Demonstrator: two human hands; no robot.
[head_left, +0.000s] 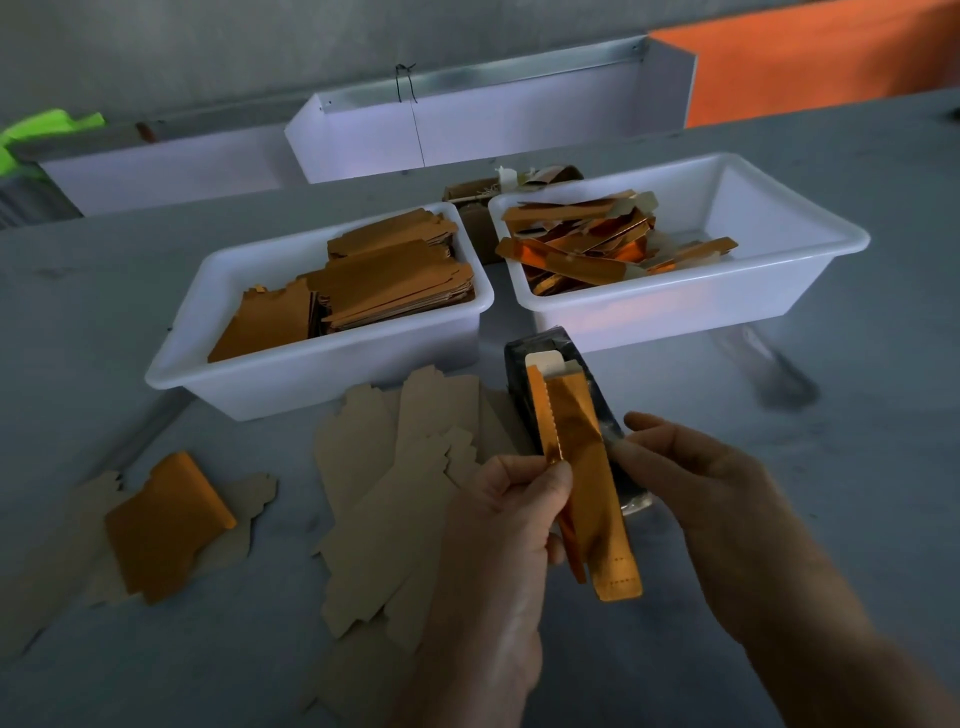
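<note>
Carton (592, 483), gold and flat, hangs tilted over the table (857, 415), just in front of the black dispenser (519, 364). Left hand (514, 499) pinches its serrated left edge, fingers curled. Right hand (717, 493) has near-straight fingers touching the right edge.

The grey table (831, 467) bears two white tubs side by side, left (322, 384) and right (649, 317), a black dispenser (515, 374) just before them, beige card blanks (395, 509) spread flat, and a gold-faced piece (166, 525) lying on blanks at the left
</note>
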